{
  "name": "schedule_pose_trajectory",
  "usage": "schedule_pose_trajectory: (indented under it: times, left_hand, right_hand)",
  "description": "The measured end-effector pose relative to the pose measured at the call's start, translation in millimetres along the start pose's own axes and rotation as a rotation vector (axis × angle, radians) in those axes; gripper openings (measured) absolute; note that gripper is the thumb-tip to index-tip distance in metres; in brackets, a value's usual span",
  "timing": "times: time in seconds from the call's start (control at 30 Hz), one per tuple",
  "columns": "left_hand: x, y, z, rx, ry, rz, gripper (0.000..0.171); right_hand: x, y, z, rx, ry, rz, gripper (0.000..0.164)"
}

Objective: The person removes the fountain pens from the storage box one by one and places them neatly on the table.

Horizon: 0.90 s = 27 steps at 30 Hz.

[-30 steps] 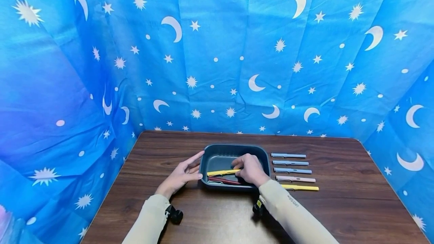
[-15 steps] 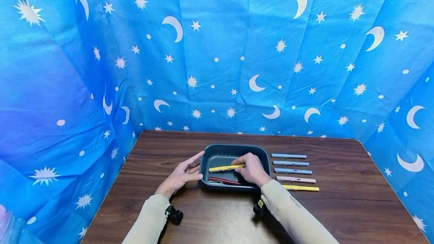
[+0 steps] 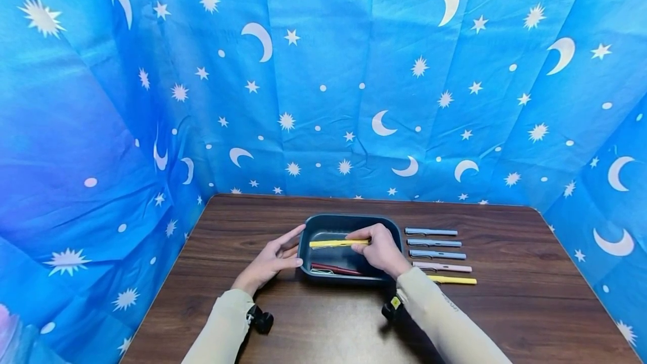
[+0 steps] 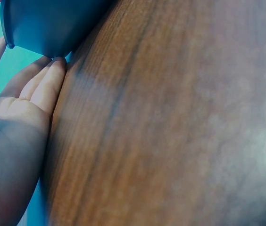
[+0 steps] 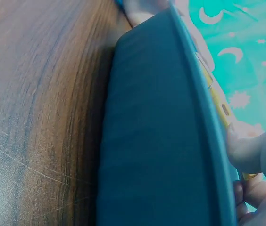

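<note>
A dark blue-grey rectangular tray (image 3: pixel 371 220) stands mid-table in the head view. My right hand (image 3: pixel 383 250) pinches a yellow pen (image 3: pixel 331 244) between thumb and fingers, holding it roughly level over the tray's inside; the right wrist view shows the yellow pen (image 5: pixel 221 107) past the tray's rim. Inside, along the near wall, lies a dark red pen (image 3: pixel 337 269), with a silvery clip beside it. At the tray's left end my left hand (image 3: pixel 268 264) rests its spread, fairly straight fingers against the outer wall, as the left wrist view also shows.
Right of the tray several capped pens lie in a column: light blue ones at the back, including a blue pen (image 3: pixel 433 243), then a pale pink pen (image 3: pixel 445 267) and another yellow pen (image 3: pixel 455 280). A blue star-patterned curtain (image 3: pixel 323 145) borders the brown wooden table (image 3: pixel 303 324).
The yellow pen has been raised from beside the red pen and moved toward the tray's far side, turning more level. My right hand has shifted slightly back and right; the left stays put.
</note>
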<state>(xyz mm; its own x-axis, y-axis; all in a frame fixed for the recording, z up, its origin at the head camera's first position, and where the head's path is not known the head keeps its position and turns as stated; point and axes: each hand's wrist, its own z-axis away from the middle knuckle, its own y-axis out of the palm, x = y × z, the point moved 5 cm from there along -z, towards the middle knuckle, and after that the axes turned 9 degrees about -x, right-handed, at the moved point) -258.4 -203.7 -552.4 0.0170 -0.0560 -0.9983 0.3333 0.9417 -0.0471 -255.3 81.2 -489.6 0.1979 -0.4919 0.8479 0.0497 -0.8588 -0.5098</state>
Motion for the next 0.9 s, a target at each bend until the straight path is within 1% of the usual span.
schedule_pose_trajectory:
  times: [0.13, 0.27, 0.4, 0.6, 0.9]
  left_hand:
    - [0.2, -0.2, -0.1, 0.001, -0.004, 0.004, 0.078]
    - [0.6, -0.2, -0.6, -0.002, -0.010, 0.013, 0.078]
    - [0.6, -0.4, -0.4, -0.001, -0.008, 0.021, 0.077]
    - [0.7, -0.7, -1.1, -0.005, -0.006, 0.012, 0.077]
    - [1.1, -0.3, -1.0, -0.001, -0.005, 0.010, 0.078]
  right_hand:
    - [2, -6, 3, -0.011, 0.025, -0.064, 0.021]
    - [5, -12, 6, -0.026, 0.024, -0.108, 0.022]
    - [6, -20, 10, -0.048, 0.018, -0.101, 0.021]
    - [3, -31, 17, -0.063, 0.012, -0.089, 0.021]
    - [-3, -50, 25, -0.080, -0.047, -0.111, 0.021]
